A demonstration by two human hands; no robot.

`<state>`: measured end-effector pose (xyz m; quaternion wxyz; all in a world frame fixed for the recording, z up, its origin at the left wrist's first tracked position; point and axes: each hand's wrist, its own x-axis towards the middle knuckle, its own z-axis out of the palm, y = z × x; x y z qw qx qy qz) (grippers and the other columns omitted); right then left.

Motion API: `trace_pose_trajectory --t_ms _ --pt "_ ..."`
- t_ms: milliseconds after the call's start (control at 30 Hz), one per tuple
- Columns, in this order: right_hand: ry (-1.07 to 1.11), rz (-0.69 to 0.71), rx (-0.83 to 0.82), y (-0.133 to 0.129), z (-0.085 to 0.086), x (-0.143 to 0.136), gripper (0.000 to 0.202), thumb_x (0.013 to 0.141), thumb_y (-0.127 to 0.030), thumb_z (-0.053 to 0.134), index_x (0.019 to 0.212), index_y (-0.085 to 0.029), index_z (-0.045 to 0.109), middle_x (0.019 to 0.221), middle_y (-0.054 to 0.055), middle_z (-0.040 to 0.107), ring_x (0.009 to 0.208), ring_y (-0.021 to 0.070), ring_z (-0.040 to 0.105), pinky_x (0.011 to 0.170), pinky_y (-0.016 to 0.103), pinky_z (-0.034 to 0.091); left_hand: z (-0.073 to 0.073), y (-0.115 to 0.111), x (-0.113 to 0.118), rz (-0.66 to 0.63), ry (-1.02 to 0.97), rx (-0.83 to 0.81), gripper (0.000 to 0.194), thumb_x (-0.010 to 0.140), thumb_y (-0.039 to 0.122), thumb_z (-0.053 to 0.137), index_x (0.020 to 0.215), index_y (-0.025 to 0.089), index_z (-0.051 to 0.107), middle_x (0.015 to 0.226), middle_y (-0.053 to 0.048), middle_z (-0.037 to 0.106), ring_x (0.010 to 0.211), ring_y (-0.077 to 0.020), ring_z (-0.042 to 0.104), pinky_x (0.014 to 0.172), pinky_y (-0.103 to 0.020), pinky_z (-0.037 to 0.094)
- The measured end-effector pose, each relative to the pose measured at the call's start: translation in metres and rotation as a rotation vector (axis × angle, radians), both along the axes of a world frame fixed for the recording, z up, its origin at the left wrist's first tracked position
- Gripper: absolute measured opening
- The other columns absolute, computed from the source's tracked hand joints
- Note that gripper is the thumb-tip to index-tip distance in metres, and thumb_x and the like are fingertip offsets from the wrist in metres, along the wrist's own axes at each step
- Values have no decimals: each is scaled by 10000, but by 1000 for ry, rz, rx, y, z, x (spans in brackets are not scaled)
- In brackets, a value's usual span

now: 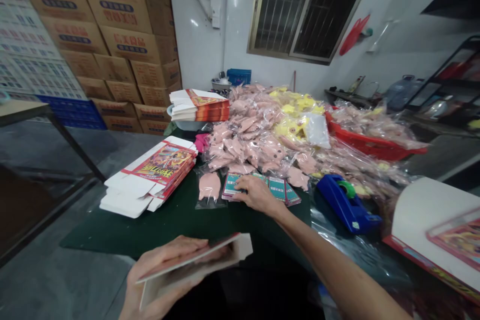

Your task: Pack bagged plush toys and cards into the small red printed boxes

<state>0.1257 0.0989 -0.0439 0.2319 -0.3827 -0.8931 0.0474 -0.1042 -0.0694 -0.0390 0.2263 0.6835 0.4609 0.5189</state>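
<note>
My left hand (pixel 168 270) is wrapped round a small folding carton (pixel 198 265), its open end facing right and a white flap sticking out. Farther forward, my right hand (pixel 258 192) reaches over a row of teal printed cards (pixel 277 189). Its fingers are bent and pinch the edge of the leftmost card (pixel 229 185); how many cards they grip is hidden. Just left of these cards lies a pink pig-shaped piece in a clear bag (pixel 210 186). A stack of flattened red-and-white cartons (pixel 161 165) rests at the table's left.
Behind the cards rises a heap of bagged pink pieces (pixel 247 130) with some yellow ones (pixel 288 110). A blue tape dispenser (pixel 347 205) stands at right, near a red basket (pixel 360 140) and an open display box (pixel 442 225). More cartons (pixel 202 105) sit at the back left.
</note>
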Motion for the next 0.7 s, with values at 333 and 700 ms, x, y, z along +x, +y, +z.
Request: trace_pose_trajectory --t_ms 333,700 --pt "-21 -67 109 -15 -9 -17 237 896 -180 482 699 -152 609 784 90 614 789 195 526 678 297 363 -12 1 0 -48 13 52 292 671 214 747 954 241 683 916 -47 745 819 -228 705 731 -300 583" --pt "30 81 127 -10 4 -1 240 786 -284 678 583 -187 594 633 -21 593 641 114 545 580 210 381 -1 -1 3 20 106 115 266 671 268 753 926 216 700 860 -41 750 756 -193 711 696 -232 583"
